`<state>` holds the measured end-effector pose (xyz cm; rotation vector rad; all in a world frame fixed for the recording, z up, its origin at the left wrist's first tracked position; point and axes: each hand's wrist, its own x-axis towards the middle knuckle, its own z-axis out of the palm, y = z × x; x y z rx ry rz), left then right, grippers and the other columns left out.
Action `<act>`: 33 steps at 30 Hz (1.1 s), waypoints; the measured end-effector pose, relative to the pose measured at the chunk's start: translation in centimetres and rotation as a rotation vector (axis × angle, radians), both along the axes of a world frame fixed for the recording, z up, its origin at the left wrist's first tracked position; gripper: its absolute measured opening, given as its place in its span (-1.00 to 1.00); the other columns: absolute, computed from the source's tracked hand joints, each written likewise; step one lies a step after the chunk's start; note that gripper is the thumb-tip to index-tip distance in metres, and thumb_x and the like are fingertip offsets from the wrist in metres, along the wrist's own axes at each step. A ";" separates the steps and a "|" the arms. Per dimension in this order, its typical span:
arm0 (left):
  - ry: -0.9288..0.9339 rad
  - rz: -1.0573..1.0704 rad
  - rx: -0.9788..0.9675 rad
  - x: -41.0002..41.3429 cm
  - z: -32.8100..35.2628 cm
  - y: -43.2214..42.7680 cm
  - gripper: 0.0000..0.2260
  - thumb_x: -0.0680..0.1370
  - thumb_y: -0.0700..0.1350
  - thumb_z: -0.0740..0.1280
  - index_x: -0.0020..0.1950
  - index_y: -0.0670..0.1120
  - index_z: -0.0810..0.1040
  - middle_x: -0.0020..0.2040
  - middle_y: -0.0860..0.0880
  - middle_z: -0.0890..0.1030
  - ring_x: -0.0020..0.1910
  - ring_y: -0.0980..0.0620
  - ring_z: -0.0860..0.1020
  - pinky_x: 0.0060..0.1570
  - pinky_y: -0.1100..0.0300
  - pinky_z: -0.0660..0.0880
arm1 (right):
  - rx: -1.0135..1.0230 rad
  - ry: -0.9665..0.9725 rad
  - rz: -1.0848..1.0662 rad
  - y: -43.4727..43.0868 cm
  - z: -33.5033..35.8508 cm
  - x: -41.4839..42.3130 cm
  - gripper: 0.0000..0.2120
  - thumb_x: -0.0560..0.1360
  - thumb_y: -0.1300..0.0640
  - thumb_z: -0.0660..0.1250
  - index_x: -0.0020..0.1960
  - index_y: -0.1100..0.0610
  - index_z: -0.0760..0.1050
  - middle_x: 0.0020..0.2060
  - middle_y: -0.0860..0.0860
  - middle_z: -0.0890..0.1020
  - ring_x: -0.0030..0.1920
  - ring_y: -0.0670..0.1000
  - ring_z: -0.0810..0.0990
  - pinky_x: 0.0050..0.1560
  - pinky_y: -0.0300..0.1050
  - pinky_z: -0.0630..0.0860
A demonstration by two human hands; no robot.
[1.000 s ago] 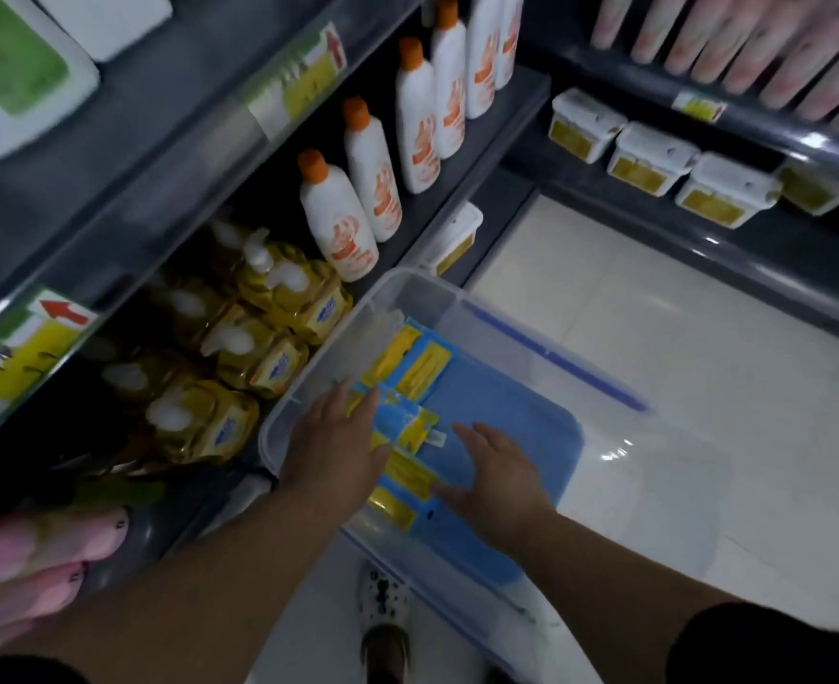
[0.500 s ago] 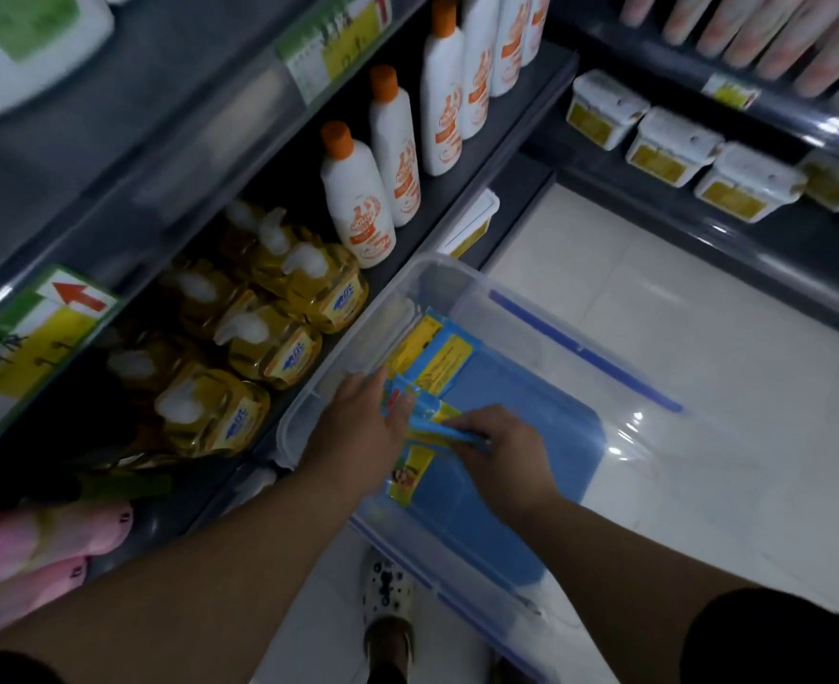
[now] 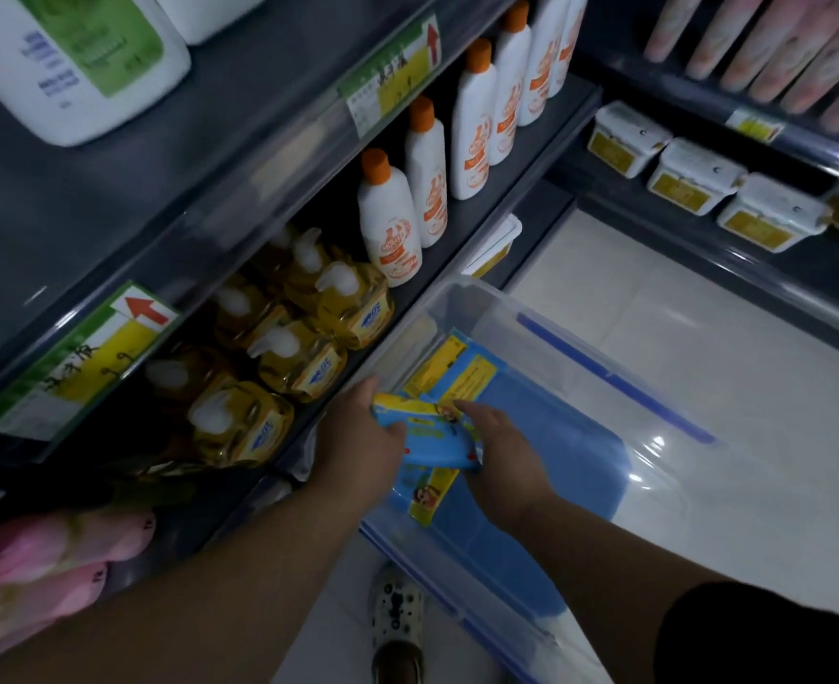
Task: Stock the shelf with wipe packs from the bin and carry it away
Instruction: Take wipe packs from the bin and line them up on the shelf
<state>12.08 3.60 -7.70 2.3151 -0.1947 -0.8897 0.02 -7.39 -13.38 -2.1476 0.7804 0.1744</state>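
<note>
Both hands (image 3: 363, 441) grip blue-yellow wipe pack (image 3: 429, 436); print unreadable.

Dim, bluish-toned scene. Overhead light glares off the clear bin (image 3: 654, 436) rim and the pale floor (image 3: 703, 308). Shelf (image 3: 111, 199) recesses sit in deep shadow. Wide-angle distortion bends the edges; the corner products are smeared, soft.

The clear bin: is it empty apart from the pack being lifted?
No: more blue and yellow wipe packs lie in the clear bin beyond the lifted pack.
</note>
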 end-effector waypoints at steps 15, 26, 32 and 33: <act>-0.147 0.055 -0.084 -1.6 0.2 1.2 -0.54 0.55 -0.21 0.34 0.43 0.01 0.38 0.40 0.01 0.34 0.31 0.01 0.39 0.19 0.05 0.51 | 0.039 0.122 -0.031 0.1 -1.3 0.6 -0.45 0.51 0.25 0.30 0.47 0.03 0.30 0.25 0.13 0.55 0.24 0.14 0.52 0.20 -0.10 0.41; -0.235 0.145 -0.211 -2.3 11.0 0.2 -0.50 0.56 -0.23 0.32 0.47 0.00 0.30 0.41 -0.04 0.33 0.23 0.07 0.41 -0.06 0.48 0.42 | 0.017 0.046 -0.116 -5.2 11.3 -3.0 -0.65 0.51 0.25 0.28 0.24 -0.03 0.52 0.12 0.05 0.61 0.07 0.08 0.57 -0.12 -0.28 0.33; -0.464 0.098 -0.226 -3.4 22.5 -0.9 -0.48 0.54 -0.23 0.33 0.48 -0.06 0.29 0.44 -0.08 0.30 0.38 -0.02 0.32 0.33 0.21 0.29 | -0.075 -0.064 0.036 -9.0 22.7 -2.7 -0.71 0.54 0.19 0.28 0.24 -0.01 0.51 0.13 0.04 0.60 0.10 0.07 0.54 -0.06 -0.21 0.34; -0.500 0.078 -0.225 -3.6 24.4 -0.9 -0.48 0.54 -0.23 0.34 0.48 -0.06 0.29 0.45 -0.08 0.28 0.40 -0.02 0.29 0.36 0.17 0.26 | -0.099 -0.073 0.079 -9.6 24.7 -2.7 -0.72 0.55 0.18 0.28 0.23 0.00 0.51 0.13 0.05 0.59 0.10 0.09 0.53 -0.05 -0.19 0.35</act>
